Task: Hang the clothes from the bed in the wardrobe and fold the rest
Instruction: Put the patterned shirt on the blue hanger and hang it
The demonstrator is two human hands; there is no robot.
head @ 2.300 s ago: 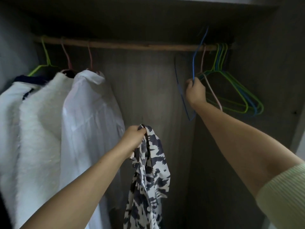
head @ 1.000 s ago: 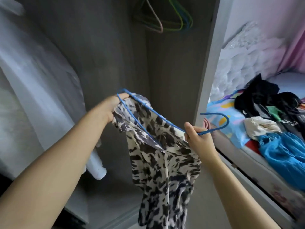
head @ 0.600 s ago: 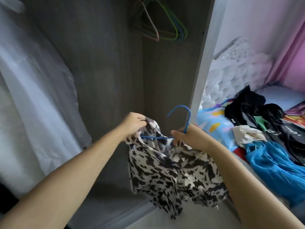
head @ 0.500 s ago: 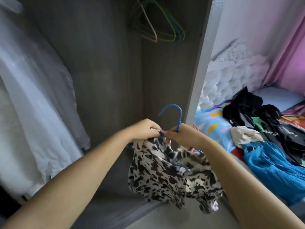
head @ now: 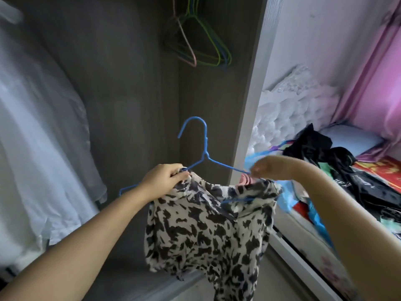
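The left hand [head: 163, 181] pinches the spotted blouse [head: 212, 231] against the blue hanger [head: 204, 148] while the blurred right hand [head: 263, 169] nips the opposite shoulder, spreading it to sit straight, by the wardrobe's [head: 130, 83] open side.

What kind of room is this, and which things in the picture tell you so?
Most likely a bedroom. An open wardrobe holds white clothes and empty hangers. Beside it stands a bed with a tufted headboard and a pile of clothes on it.
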